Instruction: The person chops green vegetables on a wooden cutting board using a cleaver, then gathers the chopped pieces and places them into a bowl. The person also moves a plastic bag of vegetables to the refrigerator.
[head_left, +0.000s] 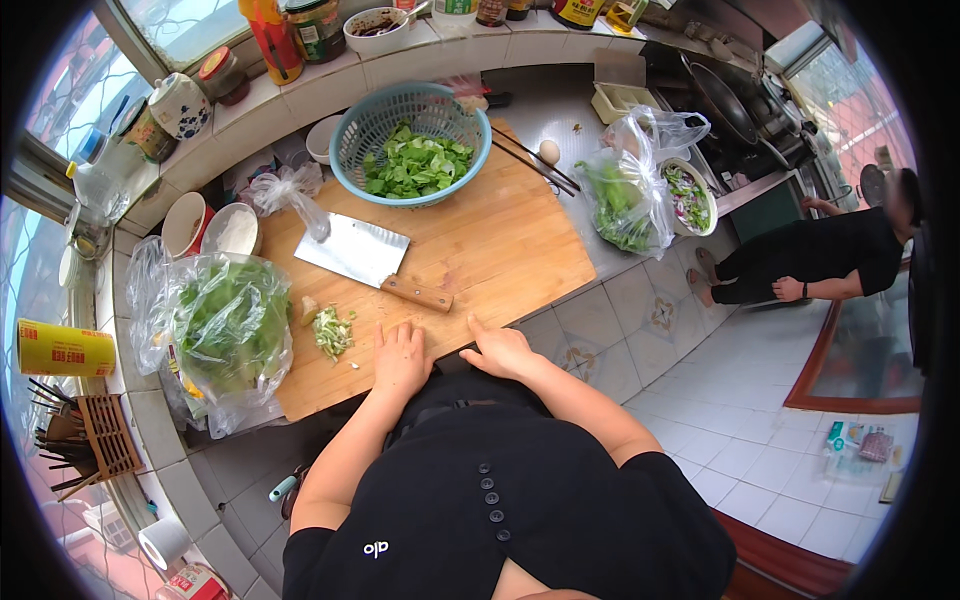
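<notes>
My left hand (403, 358) lies palm down at the near edge of a wooden cutting board (510, 255), holding nothing. My right hand (501, 349) rests on the same edge, thumb and fingers apart and holding nothing. Just beyond them a cleaver (364, 253) lies flat, its wooden handle pointing towards my right hand. Chopped pale green pieces (332, 334) form a small pile left of my left hand, with a small tan lump (308, 309) beside it. At the board's far side stands a blue plastic colander (339, 157) with cut leafy greens (416, 165).
A plastic bag of greens (229, 322) overlaps the board's left side. Chopsticks (536, 159), an egg (550, 152), another bag of greens (626, 195) and a bowl of chopped vegetables (687, 196) are on the right. A person (825, 251) stands near the stove, where a wok (721, 101) sits.
</notes>
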